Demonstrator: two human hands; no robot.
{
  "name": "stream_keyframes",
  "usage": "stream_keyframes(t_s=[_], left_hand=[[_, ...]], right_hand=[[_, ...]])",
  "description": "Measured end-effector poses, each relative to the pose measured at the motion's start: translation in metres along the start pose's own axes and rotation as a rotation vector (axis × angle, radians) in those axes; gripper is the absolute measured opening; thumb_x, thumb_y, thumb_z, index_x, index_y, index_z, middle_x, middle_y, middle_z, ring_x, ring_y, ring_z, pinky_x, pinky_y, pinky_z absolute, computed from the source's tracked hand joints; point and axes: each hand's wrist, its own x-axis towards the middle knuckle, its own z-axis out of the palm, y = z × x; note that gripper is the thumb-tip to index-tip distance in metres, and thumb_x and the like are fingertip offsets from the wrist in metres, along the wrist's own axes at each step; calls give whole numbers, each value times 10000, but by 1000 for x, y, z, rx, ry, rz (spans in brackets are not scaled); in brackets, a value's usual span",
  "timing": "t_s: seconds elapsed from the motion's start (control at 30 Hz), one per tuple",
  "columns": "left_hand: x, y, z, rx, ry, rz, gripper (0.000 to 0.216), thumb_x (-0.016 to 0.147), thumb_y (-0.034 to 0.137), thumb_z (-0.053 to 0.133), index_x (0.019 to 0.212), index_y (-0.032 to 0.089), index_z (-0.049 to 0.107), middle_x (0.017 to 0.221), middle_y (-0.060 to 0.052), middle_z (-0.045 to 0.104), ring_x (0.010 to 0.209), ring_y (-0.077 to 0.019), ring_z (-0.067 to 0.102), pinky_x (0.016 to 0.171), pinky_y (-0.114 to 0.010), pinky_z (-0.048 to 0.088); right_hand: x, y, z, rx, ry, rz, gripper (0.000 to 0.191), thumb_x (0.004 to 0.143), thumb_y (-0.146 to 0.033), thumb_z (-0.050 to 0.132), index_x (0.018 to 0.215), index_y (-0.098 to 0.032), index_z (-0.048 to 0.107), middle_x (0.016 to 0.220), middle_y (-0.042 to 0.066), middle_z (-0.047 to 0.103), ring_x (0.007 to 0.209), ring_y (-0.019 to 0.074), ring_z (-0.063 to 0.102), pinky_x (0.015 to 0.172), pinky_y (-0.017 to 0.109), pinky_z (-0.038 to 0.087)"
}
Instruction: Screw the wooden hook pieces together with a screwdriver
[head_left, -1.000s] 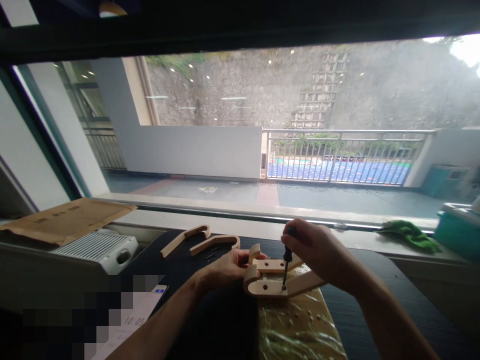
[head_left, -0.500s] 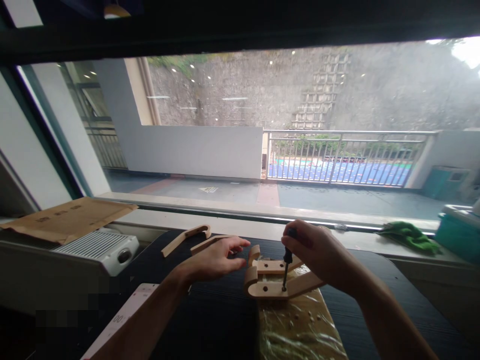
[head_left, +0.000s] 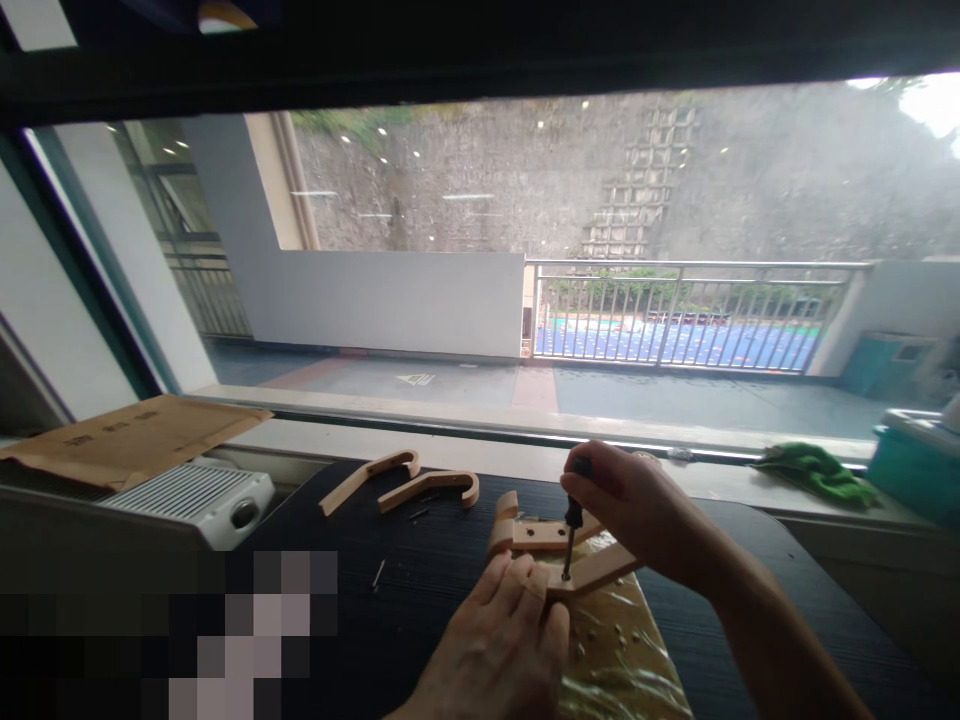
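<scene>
In my right hand (head_left: 622,495) is a screwdriver (head_left: 574,515) with a dark handle, held upright. Its tip sits in a hole of the nearer curved wooden piece (head_left: 600,572). My left hand (head_left: 506,630) is closed over the hooked end of that piece, pressing it down and hiding most of it. Just behind lies a second curved wooden piece (head_left: 541,535) with two dark holes. Both rest on a cardboard package (head_left: 622,660) wrapped in clear plastic, where several small bits are scattered.
Two more hooked wooden pieces, one left (head_left: 367,480) and one right (head_left: 427,488), lie on the black table (head_left: 337,620), near some loose screws (head_left: 377,575). A heater (head_left: 217,495) with cardboard (head_left: 135,435) on top stands left. A green cloth (head_left: 814,475) lies on the sill.
My left hand has come down and right, from hovering beside the wooden pieces to gripping the nearer one. My right hand and the screwdriver have stayed nearly in place.
</scene>
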Motion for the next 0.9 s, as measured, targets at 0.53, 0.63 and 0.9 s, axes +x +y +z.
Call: stream_keyframes(t_s=[0.53,0.63,0.9], left_hand=[[1,10,10,-4,1,-77,460,789,562,570,998,152,584,1144,-167,632,1071,-311,593,887,-378,494],[6,8,3,-20,-98,-84,630,707,699,566,1002,142,580,1183,-221,598,1102,-363,568,894,-440,487],[-3,13,14,46,-8,-72,349,851,464,537,1030,164,529,1130,-159,630,1057,-290,601,898,-377,473]], right_hand=[[0,-1,0,-2,-10,20,217,884,-417,491,860,-218,576,650,-23,572,571,114,479,528,239,375],[0,-2,0,-9,-8,21,215,886,-422,490,859,-226,574,643,-28,566,563,112,468,517,238,365],[-2,-2,-2,-7,-17,17,214,893,-428,480,857,-234,565,644,-33,569,572,110,472,524,238,371]])
